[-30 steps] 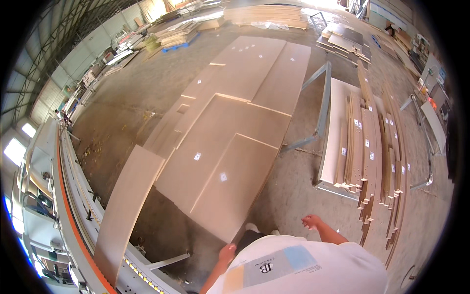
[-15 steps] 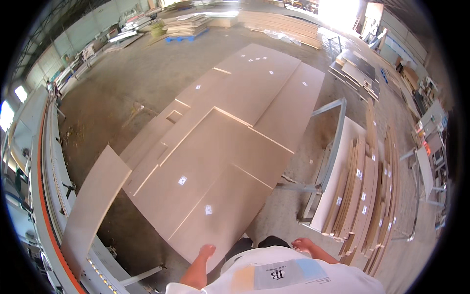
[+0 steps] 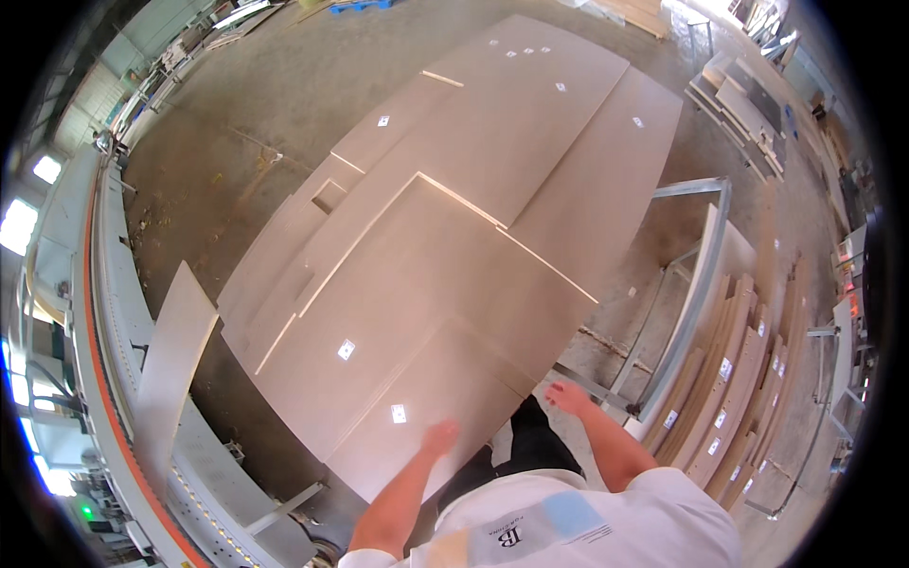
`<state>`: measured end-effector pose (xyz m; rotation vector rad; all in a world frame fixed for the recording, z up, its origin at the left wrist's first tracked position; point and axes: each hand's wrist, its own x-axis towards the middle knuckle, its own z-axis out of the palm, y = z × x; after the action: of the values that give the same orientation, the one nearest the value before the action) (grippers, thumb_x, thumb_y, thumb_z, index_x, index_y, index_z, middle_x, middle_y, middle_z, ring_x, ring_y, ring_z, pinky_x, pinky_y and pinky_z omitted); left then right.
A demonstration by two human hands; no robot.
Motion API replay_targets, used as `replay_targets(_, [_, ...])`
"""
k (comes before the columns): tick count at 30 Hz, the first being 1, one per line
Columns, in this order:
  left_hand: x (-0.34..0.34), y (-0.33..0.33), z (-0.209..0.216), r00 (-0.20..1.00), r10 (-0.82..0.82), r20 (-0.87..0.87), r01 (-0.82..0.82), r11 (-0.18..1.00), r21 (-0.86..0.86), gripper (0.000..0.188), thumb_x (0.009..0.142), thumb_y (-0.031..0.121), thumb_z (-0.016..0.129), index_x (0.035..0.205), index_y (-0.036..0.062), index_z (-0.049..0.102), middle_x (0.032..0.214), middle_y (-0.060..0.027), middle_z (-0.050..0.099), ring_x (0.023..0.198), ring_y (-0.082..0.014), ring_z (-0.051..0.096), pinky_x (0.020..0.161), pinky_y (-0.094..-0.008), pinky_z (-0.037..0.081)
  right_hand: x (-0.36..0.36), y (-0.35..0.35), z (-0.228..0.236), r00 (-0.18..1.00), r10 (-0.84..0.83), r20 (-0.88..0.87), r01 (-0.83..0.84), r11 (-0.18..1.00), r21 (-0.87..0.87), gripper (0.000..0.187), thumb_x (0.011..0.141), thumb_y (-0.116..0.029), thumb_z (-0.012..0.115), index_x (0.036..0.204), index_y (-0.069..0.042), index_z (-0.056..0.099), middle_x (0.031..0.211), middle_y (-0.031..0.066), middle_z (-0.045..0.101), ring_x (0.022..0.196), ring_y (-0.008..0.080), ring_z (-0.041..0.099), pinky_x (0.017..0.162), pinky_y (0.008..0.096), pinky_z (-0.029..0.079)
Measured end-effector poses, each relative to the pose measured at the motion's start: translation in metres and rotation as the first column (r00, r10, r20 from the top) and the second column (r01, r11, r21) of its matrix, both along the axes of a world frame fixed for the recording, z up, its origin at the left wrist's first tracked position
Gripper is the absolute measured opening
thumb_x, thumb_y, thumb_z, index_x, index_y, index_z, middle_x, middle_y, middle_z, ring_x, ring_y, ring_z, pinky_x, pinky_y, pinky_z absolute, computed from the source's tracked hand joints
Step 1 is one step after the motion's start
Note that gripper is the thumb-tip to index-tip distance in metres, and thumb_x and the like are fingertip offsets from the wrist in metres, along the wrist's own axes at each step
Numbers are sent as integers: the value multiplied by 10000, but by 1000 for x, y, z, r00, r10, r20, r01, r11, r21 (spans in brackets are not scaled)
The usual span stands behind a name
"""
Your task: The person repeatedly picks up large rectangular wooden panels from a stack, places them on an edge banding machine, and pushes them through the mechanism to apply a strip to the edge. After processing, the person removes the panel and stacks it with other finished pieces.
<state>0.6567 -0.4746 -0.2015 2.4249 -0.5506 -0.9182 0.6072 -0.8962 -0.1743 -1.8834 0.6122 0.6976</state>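
Note:
A large stack of brownish-grey flat boards (image 3: 454,275) lies in front of me, with pale cut edges and small white labels. Over its near corner, beside a labelled board (image 3: 379,454), is my left hand (image 3: 441,437), smeared by motion; whether it touches the surface I cannot tell. My right hand (image 3: 566,398) hangs by the right edge of the stack, fingers loosely apart, nothing seen in them. A single board (image 3: 175,360) leans on the long machine at the left, apart from both hands.
A long machine with an orange strip (image 3: 95,350) runs along my left. At my right stand a grey metal frame (image 3: 696,275) and a pile of narrow labelled boards (image 3: 724,379). Another board pile (image 3: 743,109) sits farther right. Concrete floor (image 3: 246,104) lies beyond the stack.
My view has tipped down and closer to the stack. My left hand has moved forward over the near boards, and my right hand has come forward to the stack's right edge.

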Motion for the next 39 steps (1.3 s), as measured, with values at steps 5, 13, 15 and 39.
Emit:
replay_targets(5, [13,-51,40,946,230,-226,-198,968,156,380,975,392,468,1156,132,678,1141,-156,694,1075,-395,643,904,-490,520,157,-48,-5,991,-118,59,124,984,-127,364,933,-415,610,930,-66,713,783,33,711,684,139,658,684,335,529])
replay_targets(13, [266,-244,-1,968,163,189,-179,981,73,412,941,318,594,1280,84,587,1232,-205,630,1147,-397,591,981,-503,471,310,-188,-1,921,-388,31,387,922,36,466,950,-442,585,726,-38,648,621,65,645,459,153,550,473,324,442])
replay_targets(15, [345,-314,22,970,52,239,-66,996,52,590,978,304,574,1497,72,418,1469,-204,504,1339,-373,486,1131,-476,382,316,-206,-19,871,-488,-50,489,857,160,521,970,-454,594,658,-36,608,544,69,588,340,134,420,350,312,306])
replay_targets(39, [485,-396,1,793,-307,526,107,921,376,562,951,258,644,1448,53,483,1579,-94,412,1473,-259,360,1154,-405,391,333,-222,-16,834,-492,-249,534,834,141,637,907,-587,623,631,-13,627,533,64,584,373,146,486,432,301,404])
